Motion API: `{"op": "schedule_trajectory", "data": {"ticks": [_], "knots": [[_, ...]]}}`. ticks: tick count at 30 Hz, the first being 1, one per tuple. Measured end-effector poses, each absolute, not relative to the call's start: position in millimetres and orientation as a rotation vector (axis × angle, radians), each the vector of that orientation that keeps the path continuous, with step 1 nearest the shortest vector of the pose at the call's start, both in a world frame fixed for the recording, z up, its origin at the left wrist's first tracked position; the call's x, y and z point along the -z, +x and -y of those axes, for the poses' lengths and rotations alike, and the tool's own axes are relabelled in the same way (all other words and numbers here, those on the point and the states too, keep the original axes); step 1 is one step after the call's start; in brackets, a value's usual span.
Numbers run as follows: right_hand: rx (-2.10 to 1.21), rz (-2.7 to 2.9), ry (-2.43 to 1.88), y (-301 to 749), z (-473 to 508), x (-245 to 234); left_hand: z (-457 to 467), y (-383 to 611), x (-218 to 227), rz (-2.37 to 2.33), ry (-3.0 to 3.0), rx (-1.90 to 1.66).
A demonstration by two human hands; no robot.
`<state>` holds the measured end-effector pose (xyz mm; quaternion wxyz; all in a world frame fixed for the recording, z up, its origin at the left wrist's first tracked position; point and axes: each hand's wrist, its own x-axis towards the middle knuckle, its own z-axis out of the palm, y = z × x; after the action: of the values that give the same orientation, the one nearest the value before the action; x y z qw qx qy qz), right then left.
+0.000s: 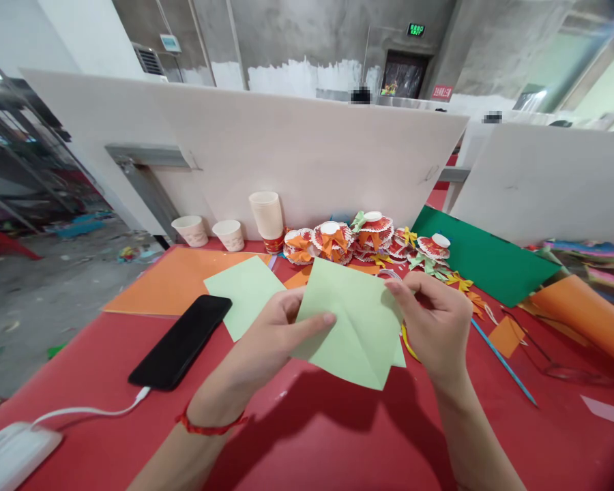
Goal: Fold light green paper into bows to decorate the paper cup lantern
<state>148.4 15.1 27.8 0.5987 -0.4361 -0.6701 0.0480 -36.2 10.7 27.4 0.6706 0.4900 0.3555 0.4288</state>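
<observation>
A light green sheet of paper (355, 327) is held up above the red table (297, 450), with a faint crease running across it. My left hand (281, 327) grips its left edge, thumb lying on the front face and fingers behind. At the upper right corner, my right hand (434, 317) pinches the same sheet between thumb and curled fingers. A bit of green paper shows behind its lower right edge. Another light green sheet (245, 286) lies flat behind my left hand. Partly hidden behind my right hand is a yellow curved handle (410, 344).
At left, a black phone (181, 341) is cabled to a white power bank (18, 453). Paper cups (266, 215) and decorated paper crafts (332, 239) line the white partition (307, 157). Orange card (158, 279), green card (486, 256) and a blue stick (506, 365) lie around.
</observation>
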Motion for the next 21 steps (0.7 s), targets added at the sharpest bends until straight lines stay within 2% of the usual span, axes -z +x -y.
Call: {"op": "schedule_trajectory", "data": {"ticks": [5, 9, 16, 21], "knots": [[-0.035, 1.528, -1.086, 152, -18, -26, -19, -41, -26, -0.989, 1.28, -1.132], [-0.165, 1.637, -1.104, 155, -20, -25, -26, -46, -25, -1.068, 1.265, -1.256], [-0.144, 2.109, -0.974, 165, -17, -29, -30, -51, -24, -1.068, 1.255, -1.264], [-0.166, 2.024, -0.934, 162, -20, -29, -28, -52, -27, -0.958, 1.318, -1.225]]}}
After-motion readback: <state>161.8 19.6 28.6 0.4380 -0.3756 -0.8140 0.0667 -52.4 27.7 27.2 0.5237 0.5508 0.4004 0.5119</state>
